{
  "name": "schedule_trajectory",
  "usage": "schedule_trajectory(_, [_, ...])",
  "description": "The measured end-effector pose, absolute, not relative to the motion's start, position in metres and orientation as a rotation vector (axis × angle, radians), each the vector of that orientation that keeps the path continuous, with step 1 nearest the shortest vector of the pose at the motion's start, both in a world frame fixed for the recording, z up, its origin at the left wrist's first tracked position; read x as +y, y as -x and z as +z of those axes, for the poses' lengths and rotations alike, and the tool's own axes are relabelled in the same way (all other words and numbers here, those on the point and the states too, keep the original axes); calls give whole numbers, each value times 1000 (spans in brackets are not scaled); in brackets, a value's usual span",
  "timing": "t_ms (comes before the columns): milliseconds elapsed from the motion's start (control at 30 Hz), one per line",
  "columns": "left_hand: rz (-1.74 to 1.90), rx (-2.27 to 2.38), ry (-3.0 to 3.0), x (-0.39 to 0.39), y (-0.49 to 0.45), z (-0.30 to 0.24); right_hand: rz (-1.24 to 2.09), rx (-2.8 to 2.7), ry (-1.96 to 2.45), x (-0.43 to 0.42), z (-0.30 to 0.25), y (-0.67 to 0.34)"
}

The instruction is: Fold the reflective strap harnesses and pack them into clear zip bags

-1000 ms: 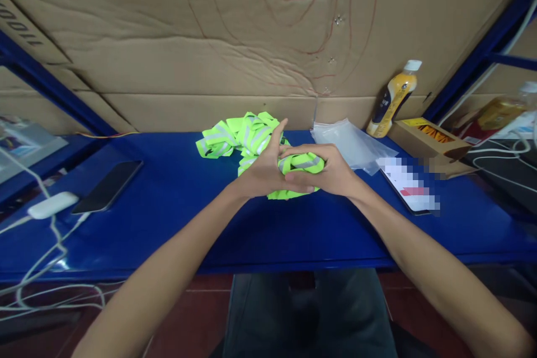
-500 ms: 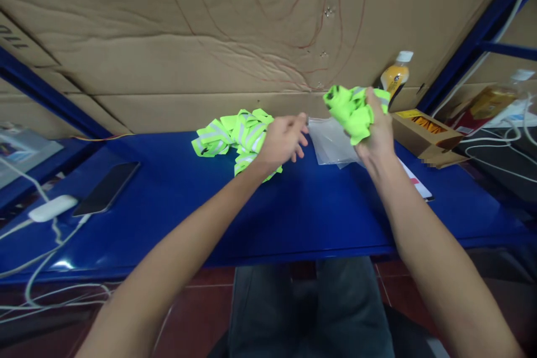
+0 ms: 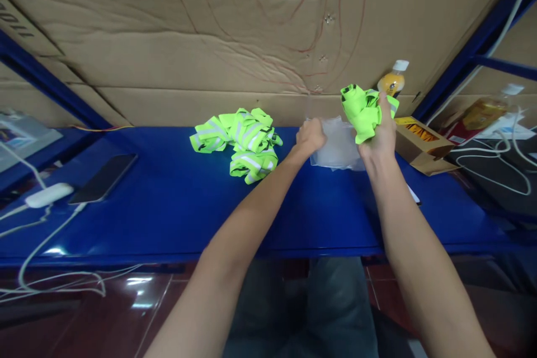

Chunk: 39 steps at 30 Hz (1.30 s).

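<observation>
My right hand (image 3: 384, 128) is wrapped round a rolled neon-yellow reflective strap bundle (image 3: 361, 112), held above the blue table. At the left edge of the clear plastic bags (image 3: 339, 145), my left hand (image 3: 311, 134) is closed, its fingers curled on the bag edge; the fingertips are hidden. The bags lie flat near the back of the table. To the left of that hand rests a pile of neon-yellow bundles (image 3: 247, 140) with grey reflective stripes, touched by neither hand.
On the blue table (image 3: 168, 207), a phone (image 3: 103, 179) and a white charging case (image 3: 49, 196) lie left with cables. Right stand a bottle (image 3: 393, 79) and an open cardboard box (image 3: 425, 142) with orange packets. A cardboard wall (image 3: 210, 67) closes the back.
My left hand has moved right from beside the pile to the plastic bags and closed there. My right hand, still gripping the neon-yellow bundle, has shifted slightly right.
</observation>
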<state>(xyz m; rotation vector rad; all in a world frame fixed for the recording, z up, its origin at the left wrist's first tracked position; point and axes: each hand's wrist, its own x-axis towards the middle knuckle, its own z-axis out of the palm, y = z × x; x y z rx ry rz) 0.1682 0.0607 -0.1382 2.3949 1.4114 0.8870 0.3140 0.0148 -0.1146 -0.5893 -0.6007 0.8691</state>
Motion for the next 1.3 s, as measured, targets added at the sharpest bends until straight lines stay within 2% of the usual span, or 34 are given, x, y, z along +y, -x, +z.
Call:
schedule_trajectory(100, [883,1353,-2393,54,-132,-112,833,-589,503,15,-112,-316])
schedule_trajectory(233, [983,1044,-2658,27,-70,-72,856,-599,517,12,-111,-314])
schedule_trajectory(367, [1043,1135,-2717,1,-25,-58,847,-740,571,4,-114,-305])
schedule_trajectory(733, [1234,1217,-2569,-56,-6,-23,902,-938,603,-31,-88,-305])
schedule_trajectory(1000, [1090,1129,-2661,-47,-14,-40,913,-1263,645,-40,-90,-295])
schedule_trajectory(1133, [1131,1157,-2606,-43,-10,-46,935,-1209,685,-36,-94,-298])
schedule_trajectory(1300, [1171,1157,-2563,-44,-5,-45,792,-1271,664,-36,-94,-303])
